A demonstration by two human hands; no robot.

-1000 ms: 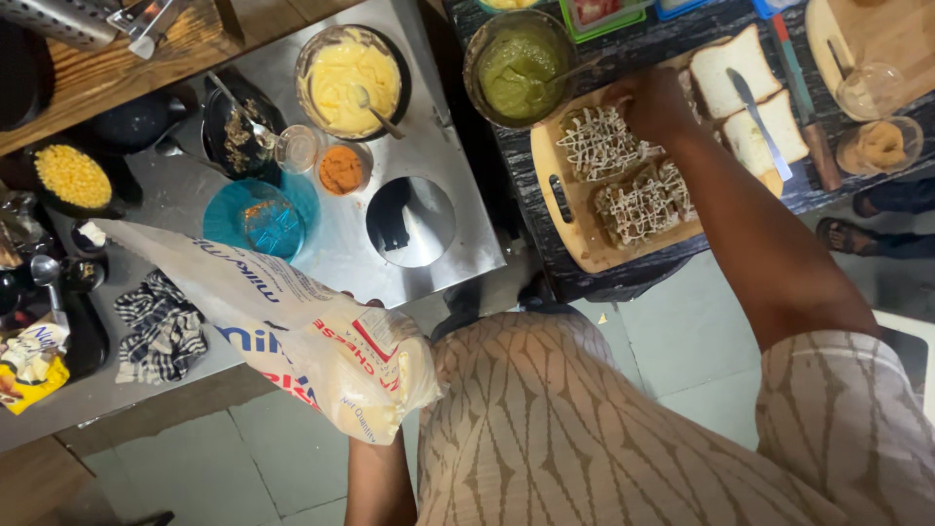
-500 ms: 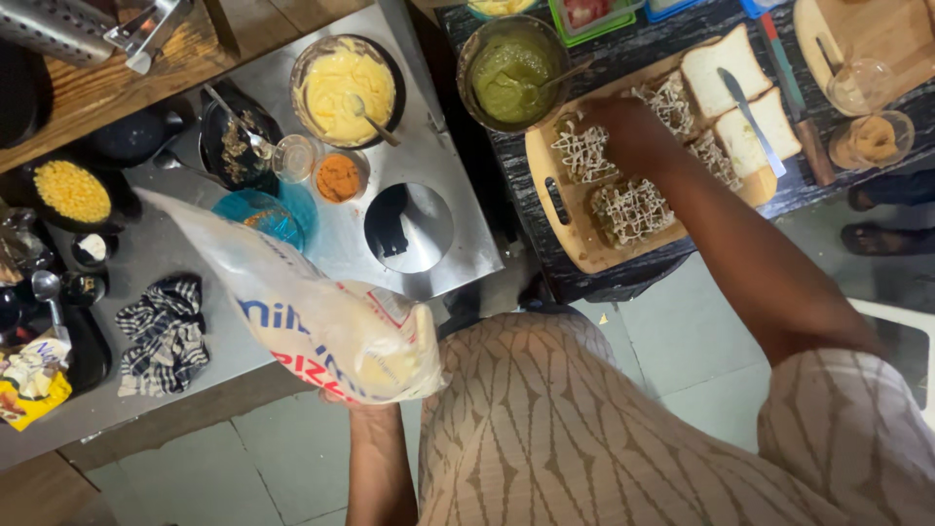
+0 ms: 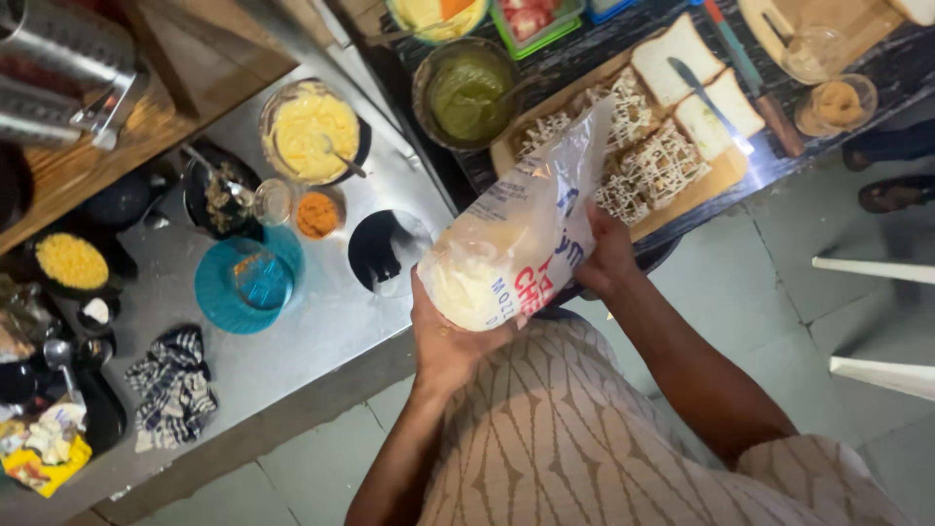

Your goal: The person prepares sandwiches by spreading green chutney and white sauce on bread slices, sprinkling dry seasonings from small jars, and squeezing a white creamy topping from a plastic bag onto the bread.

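Both hands were on the cheese bag (image 3: 521, 234), held in the air in front of the torso, between the steel counter (image 3: 321, 331) on the left and the dark table (image 3: 604, 49) on the right.

Left hand (image 3: 453, 336) cupped the heavy bottom from below, fingers curled up around the bulge where the shredded cheese had settled. That looked like the load-bearing grip.

Right hand (image 3: 606, 258) wrapped the bag's right side, fingers closed on the plastic. Likely steadying it, and keeping the floppy upper part from folding.

The bag's open end tilted up and far, toward the wooden board (image 3: 716, 175). Bread slices (image 3: 662, 161) there already carried cheese shreds; two plain slices sat at the board's far end with a knife (image 3: 706, 102) across them.

Green chutney bowl (image 3: 472, 93) sat just left of the board. Yellow mash bowl (image 3: 310, 131), orange spice cup (image 3: 317, 214) and blue plate (image 3: 243, 282) sat on the counter, within the left hand's reach.
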